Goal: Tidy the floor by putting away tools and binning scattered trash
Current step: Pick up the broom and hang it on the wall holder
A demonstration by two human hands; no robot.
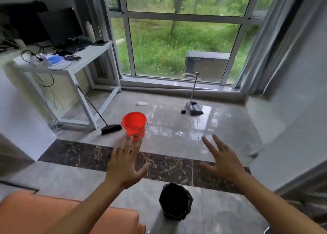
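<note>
My left hand (123, 164) and my right hand (221, 161) are stretched out in front of me with fingers spread, holding nothing. A bin lined with a black bag (176, 201) stands on the floor just below and between them. An orange bucket (134, 124) sits beyond my left fingertips. A broom (110, 128) leans against the white desk leg, its head on the floor left of the bucket. An upright dustpan (192, 108) stands near the window. A white scrap of paper (142, 103) lies on the tiles by the window, and a clear wrapper (179, 133) lies mid-floor.
A white desk (92, 54) with monitors, cables and small items stands at the left. An orange cushion (53, 214) fills the lower left corner. A large window (177, 39) spans the back, curtains (276, 39) hang at the right. Glossy grey tiles run between.
</note>
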